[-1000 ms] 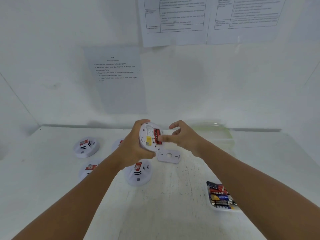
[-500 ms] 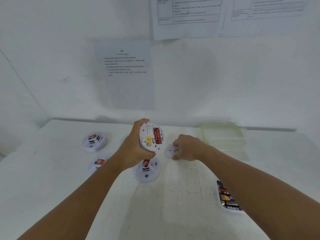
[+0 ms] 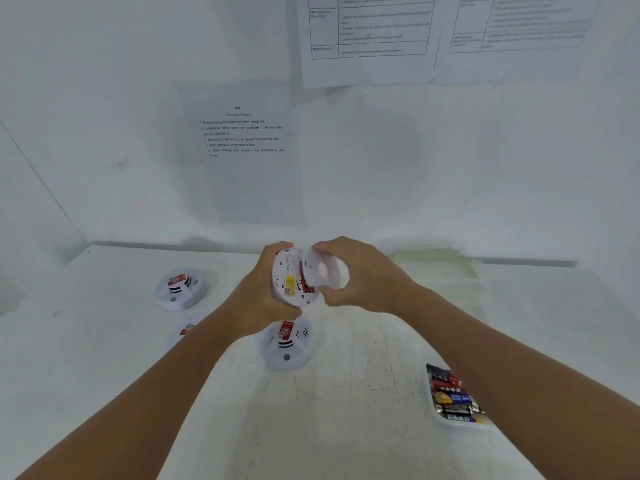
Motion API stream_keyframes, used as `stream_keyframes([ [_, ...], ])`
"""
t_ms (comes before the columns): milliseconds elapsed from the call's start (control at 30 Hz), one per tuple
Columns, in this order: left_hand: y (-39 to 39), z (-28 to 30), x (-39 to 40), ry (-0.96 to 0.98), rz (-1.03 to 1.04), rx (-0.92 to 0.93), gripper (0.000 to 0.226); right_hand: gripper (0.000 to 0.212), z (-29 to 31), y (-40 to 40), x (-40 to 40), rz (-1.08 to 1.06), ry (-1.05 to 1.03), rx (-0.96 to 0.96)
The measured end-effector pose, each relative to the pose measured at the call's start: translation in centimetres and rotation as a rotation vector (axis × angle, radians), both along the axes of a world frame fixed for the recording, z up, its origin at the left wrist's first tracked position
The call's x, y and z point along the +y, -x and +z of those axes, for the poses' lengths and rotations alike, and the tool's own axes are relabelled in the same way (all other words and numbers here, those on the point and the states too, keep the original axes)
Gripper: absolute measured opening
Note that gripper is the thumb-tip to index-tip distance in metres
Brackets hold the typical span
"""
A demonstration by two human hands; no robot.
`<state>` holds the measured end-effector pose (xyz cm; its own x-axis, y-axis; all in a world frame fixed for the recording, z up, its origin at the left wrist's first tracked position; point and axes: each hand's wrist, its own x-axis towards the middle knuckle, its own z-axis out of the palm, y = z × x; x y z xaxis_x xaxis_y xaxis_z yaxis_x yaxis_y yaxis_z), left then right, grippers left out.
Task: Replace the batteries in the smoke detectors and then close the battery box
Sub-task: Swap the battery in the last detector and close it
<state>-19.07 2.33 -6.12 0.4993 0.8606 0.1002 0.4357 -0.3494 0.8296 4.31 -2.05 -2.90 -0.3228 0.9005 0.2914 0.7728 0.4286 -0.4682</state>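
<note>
Since half a second ago the right hand (image 3: pixel 363 275) has lifted the white back plate (image 3: pixel 323 270) off the table (image 3: pixel 346 410) and brought it up against the open back of the held smoke detector (image 3: pixel 294 277); the plate now stands at an angle to the detector body, touching or nearly touching it along the right edge, and is not yet seated. By judgement, the battery for this unit is already in place and the step in hand is refitting the cover. From left to right: one smoke detector (image 3: pixel 180 289) rests face up at the far left of the table, a second detector (image 3: pixel 185 332) lies nearer and is partly hidden by the left forearm, and a third detector (image 3: pixel 286 342) sits just below the raised hands. The left hand (image 3: pixel 263 292) grips the held detector round its rim, back side toward the camera, with a yellow label and a red part visible in the recess. The right hand pinches the back plate at its edge with curled fingers. Further right, a clear green-tinted container (image 3: pixel 440 271) stands at the back of the table; its contents cannot be told. At the near right, a white tray (image 3: pixel 446 422) holds several batteries (image 3: pixel 450 396) lying side by side, partly hidden by the right forearm. The battery box is not yet closed.
</note>
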Motion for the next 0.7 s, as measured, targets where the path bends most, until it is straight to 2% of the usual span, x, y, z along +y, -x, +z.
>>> stream_keyframes([
  [100,-0.6,0.0,-0.1,0.018,-0.048,-0.020,0.106,0.068,0.0,1.5,0.2,0.084,-0.061,-0.125],
  [200,-0.7,0.2,-0.2,0.033,-0.065,-0.044,0.104,0.067,-0.1,1.9,0.5,0.105,-0.116,-0.166],
  [700,0.2,1.1,-0.6,-0.029,-0.084,0.038,0.104,0.060,0.8,2.2,0.3,0.064,-0.007,0.020],
])
